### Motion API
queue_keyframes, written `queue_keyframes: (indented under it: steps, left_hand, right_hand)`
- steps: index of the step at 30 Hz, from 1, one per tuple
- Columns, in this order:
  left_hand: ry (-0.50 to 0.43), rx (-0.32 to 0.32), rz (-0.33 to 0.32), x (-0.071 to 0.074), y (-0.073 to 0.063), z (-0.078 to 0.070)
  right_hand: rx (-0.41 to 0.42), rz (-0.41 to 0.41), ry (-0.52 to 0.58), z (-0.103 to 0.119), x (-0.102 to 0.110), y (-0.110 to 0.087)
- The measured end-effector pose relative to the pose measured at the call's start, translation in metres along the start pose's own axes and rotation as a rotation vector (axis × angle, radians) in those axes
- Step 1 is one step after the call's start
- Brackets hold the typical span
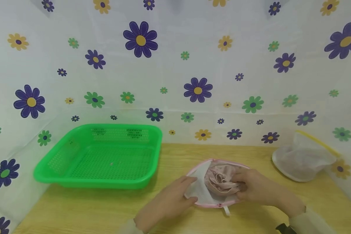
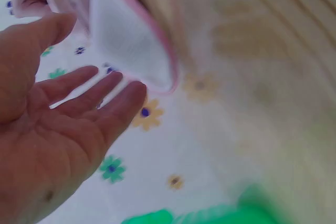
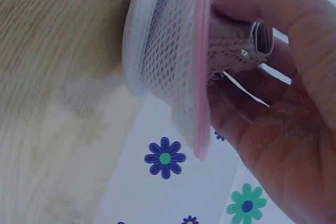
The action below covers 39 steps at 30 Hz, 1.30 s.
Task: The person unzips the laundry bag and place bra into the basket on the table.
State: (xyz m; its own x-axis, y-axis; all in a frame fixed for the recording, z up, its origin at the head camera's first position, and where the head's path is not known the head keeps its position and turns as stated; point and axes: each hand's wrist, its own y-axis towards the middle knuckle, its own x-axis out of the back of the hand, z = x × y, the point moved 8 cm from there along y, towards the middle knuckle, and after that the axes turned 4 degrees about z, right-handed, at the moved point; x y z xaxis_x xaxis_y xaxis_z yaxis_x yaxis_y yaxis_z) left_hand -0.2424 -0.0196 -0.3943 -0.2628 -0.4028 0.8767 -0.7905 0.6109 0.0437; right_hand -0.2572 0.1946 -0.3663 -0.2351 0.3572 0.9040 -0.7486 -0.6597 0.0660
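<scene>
A white mesh laundry bag (image 1: 201, 182) with a pink zip edge lies unzipped on the table. Inside it sits a bunched dusty-pink garment (image 1: 219, 180), which shows a lacy trim in the right wrist view; its kind cannot be made out. My right hand (image 1: 255, 188) reaches into the mouth of the bag and grips the garment between thumb and fingers (image 3: 236, 114). At the bag's left edge is my left hand (image 1: 175, 198), its thumb and fingers spread apart. The left wrist view has that palm (image 2: 58, 145) facing the camera, fingers loosely extended beside the bag's corner.
A green plastic basket (image 1: 105, 184) with perforated sides stands on the left of the wooden table (image 1: 105, 208). At the far right rests another white mesh bag (image 1: 301, 162) with a yellow edge. Behind hangs a flower-printed white sheet (image 1: 169, 71).
</scene>
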Motion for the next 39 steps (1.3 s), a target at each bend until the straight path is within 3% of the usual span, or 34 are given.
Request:
queue_keyframes:
  steps: [4, 7, 11, 15, 23, 31, 39]
  left_hand:
    - [-0.033, -0.035, -0.101, 0.03, -0.025, -0.008]
    - [0.021, -0.019, -0.204, 0.058, -0.045, -0.007]
    - [0.179, 0.026, -0.358, 0.089, -0.071, 0.008]
    - [0.308, 0.045, -0.436, 0.106, -0.093, 0.03]
    - [0.443, 0.067, -0.442, 0.112, -0.116, 0.059]
    - [0.506, 0.019, -0.515, 0.11, -0.12, 0.059]
    - [0.491, 0.071, -0.508, 0.111, -0.12, 0.06]
  right_hand:
    - [0.039, -0.044, -0.11, 0.007, 0.002, -0.003]
    - [0.061, -0.08, -0.154, 0.008, 0.003, -0.005]
    - [0.031, -0.098, -0.123, 0.003, 0.002, -0.006]
    - [-0.03, -0.128, -0.088, -0.002, 0.002, -0.005]
    - [-0.087, -0.211, -0.112, -0.007, 0.006, -0.005]
    - [-0.087, -0.372, -0.099, -0.009, 0.015, -0.01]
    - [-0.012, -0.576, -0.161, -0.004, 0.024, -0.019]
